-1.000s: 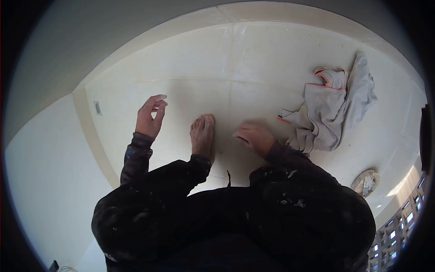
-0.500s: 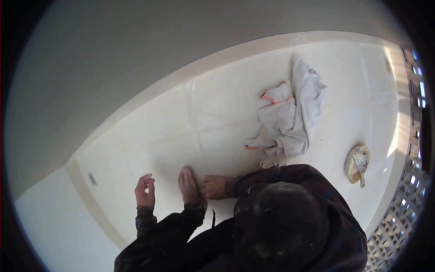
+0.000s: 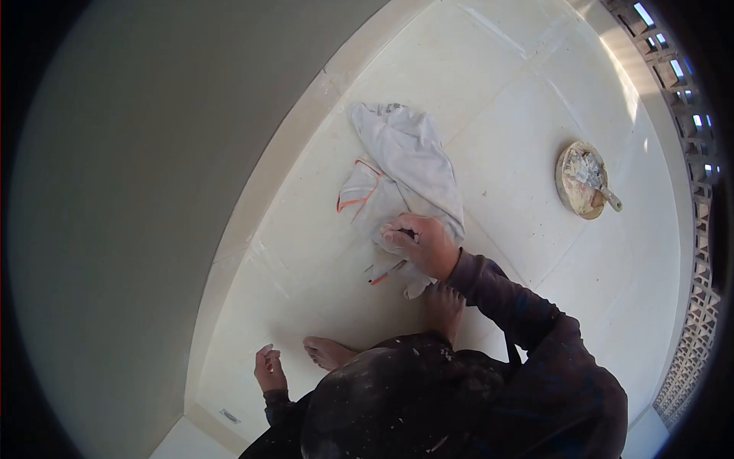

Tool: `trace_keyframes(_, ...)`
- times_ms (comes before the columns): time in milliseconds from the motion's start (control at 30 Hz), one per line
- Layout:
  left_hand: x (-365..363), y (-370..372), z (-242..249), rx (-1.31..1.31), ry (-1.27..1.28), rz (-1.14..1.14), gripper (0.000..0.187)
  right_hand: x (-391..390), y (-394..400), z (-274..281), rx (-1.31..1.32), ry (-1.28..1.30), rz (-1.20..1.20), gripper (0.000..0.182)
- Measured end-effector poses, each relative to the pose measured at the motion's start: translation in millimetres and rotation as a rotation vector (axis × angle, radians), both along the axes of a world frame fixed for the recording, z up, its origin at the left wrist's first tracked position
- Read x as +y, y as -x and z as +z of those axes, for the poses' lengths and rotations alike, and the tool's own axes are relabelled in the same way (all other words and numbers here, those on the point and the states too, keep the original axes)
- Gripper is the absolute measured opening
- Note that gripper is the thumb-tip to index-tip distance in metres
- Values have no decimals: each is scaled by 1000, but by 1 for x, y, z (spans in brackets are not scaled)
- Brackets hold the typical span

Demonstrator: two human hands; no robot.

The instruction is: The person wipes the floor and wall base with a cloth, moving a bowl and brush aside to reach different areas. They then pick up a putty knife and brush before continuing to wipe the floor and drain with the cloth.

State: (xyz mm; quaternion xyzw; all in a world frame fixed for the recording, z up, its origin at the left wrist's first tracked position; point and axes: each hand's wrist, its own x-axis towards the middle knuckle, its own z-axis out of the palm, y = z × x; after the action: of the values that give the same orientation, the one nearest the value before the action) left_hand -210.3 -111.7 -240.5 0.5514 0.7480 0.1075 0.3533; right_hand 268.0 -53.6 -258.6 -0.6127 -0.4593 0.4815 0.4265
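Observation:
My right hand is over the lower part of a crumpled pale grey cloth with orange edging, its fingers curled toward the thumb. Whether it grips the cloth or something small is hidden. Down at the lower left, my left hand has bent fingers with white at their tips; anything held there is too small to name. It is apart from the cloth, beside a bare foot.
A second bare foot is just below the cloth. On the pale tiled floor at right lies a round pan of whitish paste with a scraper in it. A grey wall rises at left; a lattice block screen borders the right.
The view has turned and shifted, so cloth and pan appear further left and the pan higher. My right hand has moved from beside the foot up over the cloth.

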Motion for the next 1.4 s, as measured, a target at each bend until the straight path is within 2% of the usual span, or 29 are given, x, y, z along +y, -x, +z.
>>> trace_keyframes(67, 17, -14, -2, -11, 9, -34, 24, -5, -31, 0, 11, 7, -146, 20)
trace_keyframes(133, 34, -23, -5, -33, 30, -79, 25, -15, -59, 4, 181, -7, -423, 19)
trace_keyframes(200, 49, -30, -6, -48, 16, -199, 25, -32, -86, 1, 226, 18, -527, 19)
trace_keyframes(300, 60, -47, -1, -29, 22, -195, 25, -26, -95, -3, 415, 15, -589, 18)
trace_keyframes(367, 65, -47, -13, -94, 39, -210, 25, 4, -82, 0, 646, -46, -595, 17)
trace_keyframes(400, 68, -51, -14, -79, 62, -213, 25, 30, -65, 1, 665, -111, -588, 16)
trace_keyframes(467, 70, -55, -17, -66, 89, -246, 25, 87, -38, -14, 828, -82, -598, 17)
trace_keyframes(567, 72, -58, -13, -26, 77, -288, 25, 173, 3, -40, 938, 13, -753, 13)
trace_keyframes(633, 69, -57, -10, -41, 56, -250, 24, 209, 15, -75, 988, 68, -791, 12)
trace_keyframes(700, 62, -50, -11, -51, 59, -204, 24, 245, 30, -129, 1226, -39, -823, 16)
trace_keyframes(733, 54, -47, -7, -46, 69, -185, 24, 260, 31, -170, 1238, -36, -813, 16)
trace_keyframes(767, 49, -41, -7, -47, 77, -167, 24, 271, 26, -217, 1586, -118, -661, 20)
trace_keyframes(800, 45, -36, -8, -43, 90, -138, 24, 279, 25, -240, 1919, -200, -481, 25)
trace_keyframes(833, 40, -33, -8, -44, 86, -129, 24, 282, 29, -215, 1920, -193, -472, 25)
trace_keyframes(900, 33, -27, -9, -55, 88, -102, 24, 280, 33, -126, 836, 285, -1176, 31)
trace_keyframes(1033, 26, -26, -4, -20, 136, -56, 27, 287, 20, -74, 951, 358, -1306, 25)
trace_keyframes(1100, 23, -18, -9, -48, 125, -49, 26, 270, 20, -38, 479, 507, -1150, 22)
trace_keyframes(1133, 21, -15, -12, -72, 112, -41, 24, 270, 21, -37, 475, 506, -1153, 22)
trace_keyframes(1200, 18, -14, -17, -83, 110, -27, 24, 277, 28, -52, 271, 485, -1207, 27)
trace_keyframes(1233, 20, -14, -18, -82, 112, -14, 24, 286, 33, -73, 272, 480, -1208, 27)
trace_keyframes(1267, 21, -13, -18, -84, 109, -16, 24, 296, 38, -102, 461, 328, -1201, 27)
trace_keyframes(1300, 20, -13, -19, -101, 107, -10, 24, 297, 38, -108, 643, 176, -1183, 27)
trace_keyframes(1333, 20, -14, -20, -119, 104, -9, 24, 295, 43, -112, 639, 174, -1188, 27)
trace_keyframes(1400, 21, -15, -22, -126, 112, -34, 23, 277, 57, -102, 706, 126, -1072, 40)
